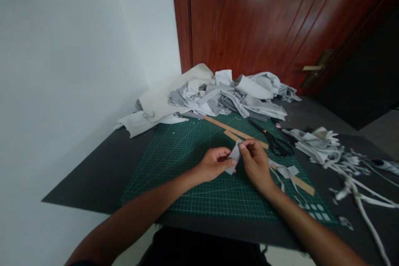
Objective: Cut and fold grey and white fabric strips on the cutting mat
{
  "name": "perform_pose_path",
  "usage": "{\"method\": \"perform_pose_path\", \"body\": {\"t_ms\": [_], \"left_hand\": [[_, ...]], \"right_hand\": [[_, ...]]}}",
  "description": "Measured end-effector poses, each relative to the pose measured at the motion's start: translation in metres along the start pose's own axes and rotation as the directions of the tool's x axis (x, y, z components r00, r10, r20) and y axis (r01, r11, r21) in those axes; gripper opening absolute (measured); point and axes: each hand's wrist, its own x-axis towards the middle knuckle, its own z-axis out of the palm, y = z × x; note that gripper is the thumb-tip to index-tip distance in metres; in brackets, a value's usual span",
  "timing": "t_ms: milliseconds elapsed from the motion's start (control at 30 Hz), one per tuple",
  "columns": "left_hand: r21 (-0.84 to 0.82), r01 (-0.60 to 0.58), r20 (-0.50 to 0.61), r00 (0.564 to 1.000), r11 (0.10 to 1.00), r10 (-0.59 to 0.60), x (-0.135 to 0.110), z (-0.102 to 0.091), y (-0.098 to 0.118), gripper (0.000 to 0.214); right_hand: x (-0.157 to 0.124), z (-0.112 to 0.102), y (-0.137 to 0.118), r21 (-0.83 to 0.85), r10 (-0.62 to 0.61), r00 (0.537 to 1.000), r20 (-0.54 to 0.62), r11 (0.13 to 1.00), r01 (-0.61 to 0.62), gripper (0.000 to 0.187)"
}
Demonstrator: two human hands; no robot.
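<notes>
A small grey fabric strip [233, 159] is held between both hands, tilted, above the green cutting mat [187, 187]. My left hand [216, 163] pinches its lower part between thumb and fingers. At its upper end, my right hand [254, 160] grips the edge with thumb and fingertips. Just beyond the hands lie wooden rulers [229, 126] and a pair of black-handled scissors [279, 145]. Beside my right wrist, narrow fabric scraps [288, 171] rest partly over a wooden strip [304, 185].
Grey and white fabric pieces [218, 95] are heaped at the back against a wooden door [249, 16]. More cloth [318, 145] and loose cords [361, 208] lie on the right of the dark table [93, 170]. A white wall [77, 70] borders the left side.
</notes>
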Motion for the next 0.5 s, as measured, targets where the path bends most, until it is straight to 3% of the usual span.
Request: {"method": "perform_pose_path", "body": {"t_ms": [167, 300, 500], "left_hand": [[0.046, -0.005, -0.025, 1.0, 0.999, 0.006, -0.0014, 0.0003, 0.0011, 0.049], [0.12, -0.095, -0.107, 0.988, 0.988, 0.108, -0.001, 0.0013, 0.0047, 0.045], [0.072, -0.114, -0.147, 0.981, 0.991, 0.124, 0.0009, 0.0016, 0.0032, 0.043]], "right_hand": [[-0.0015, 0.0018, 0.0009, -0.006, -0.011, 1.0, -0.014, 1.0, 0.01, 0.019], [-0.004, 0.0042, 0.0018, -0.005, -0.008, 1.0, -0.017, 1.0, 0.008, 0.017], [-0.01, 0.0074, 0.0026, -0.02, 0.013, 1.0, -0.014, 1.0, -0.014, 0.017]]}}
